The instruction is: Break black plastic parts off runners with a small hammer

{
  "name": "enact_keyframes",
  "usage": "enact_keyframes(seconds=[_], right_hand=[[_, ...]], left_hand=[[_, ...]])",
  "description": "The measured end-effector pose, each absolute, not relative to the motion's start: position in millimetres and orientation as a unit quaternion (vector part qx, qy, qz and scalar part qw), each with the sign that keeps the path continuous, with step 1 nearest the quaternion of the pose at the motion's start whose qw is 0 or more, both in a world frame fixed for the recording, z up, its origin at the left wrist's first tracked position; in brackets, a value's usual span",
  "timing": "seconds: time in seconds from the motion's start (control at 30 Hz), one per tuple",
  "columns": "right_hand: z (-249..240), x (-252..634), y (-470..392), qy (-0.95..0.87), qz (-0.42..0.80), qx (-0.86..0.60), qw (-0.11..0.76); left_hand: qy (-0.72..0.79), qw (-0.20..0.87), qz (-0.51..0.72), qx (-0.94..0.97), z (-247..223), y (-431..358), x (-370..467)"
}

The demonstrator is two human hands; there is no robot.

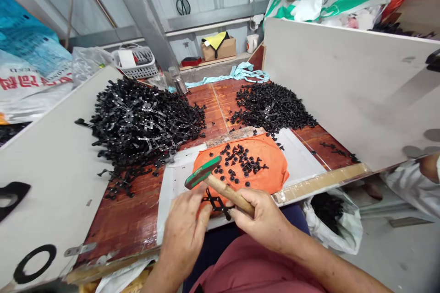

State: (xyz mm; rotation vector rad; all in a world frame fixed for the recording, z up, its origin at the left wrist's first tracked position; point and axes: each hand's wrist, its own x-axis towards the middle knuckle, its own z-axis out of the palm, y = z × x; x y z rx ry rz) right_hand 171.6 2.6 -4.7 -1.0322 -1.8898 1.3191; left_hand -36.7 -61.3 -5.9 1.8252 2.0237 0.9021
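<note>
Closed around the wooden handle of a hammer (pixel 231 192) is my right hand (pixel 266 215); the hammer's green head points up and left over the orange cloth (pixel 278 165). My left hand (pixel 187 222) pinches a black jointed plastic part (pixel 216 201) at the cloth's near edge. The fingertips of my right hand also touch that part's right end. Several small black pegs with round heads (pixel 240 160) lie scattered on the cloth, just beyond the hammer.
A big heap of black jointed parts (pixel 137 114) lies at the left, and a heap of black pegs (pixel 271 105) at the back right. Pale boards (pixel 343 82) wall both sides. A white bag (pixel 347 229) with black pieces hangs below the table's right front edge.
</note>
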Motion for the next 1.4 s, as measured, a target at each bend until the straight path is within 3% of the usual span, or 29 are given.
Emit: enact_keyframes(seconds=[0.17,0.27,0.43,0.6,1.4], right_hand=[[-3.5,168.8,4.7,-0.717,0.496,-0.380,0.310],[-5.8,181.5,10.5,-0.698,0.513,-0.391,0.310],[-25.1,229.3,23.2,-0.687,0.426,-0.479,0.342],[-49.7,267.8,30.2,-0.673,0.383,-0.551,0.311],[-65.9,275.4,34.0,-0.695,0.371,-0.540,0.297]], left_hand=[[0.615,0.449,0.351,0.545,-11.5,-50.6,-18.9],[0.606,0.535,0.422,0.410,-11.6,-26.3,-28.0],[0.604,0.567,0.452,0.331,-11.0,18.1,-54.6],[0.602,0.575,0.437,0.341,-19.3,35.1,-55.7],[0.646,0.540,0.409,0.351,-33.5,39.8,-52.8]])
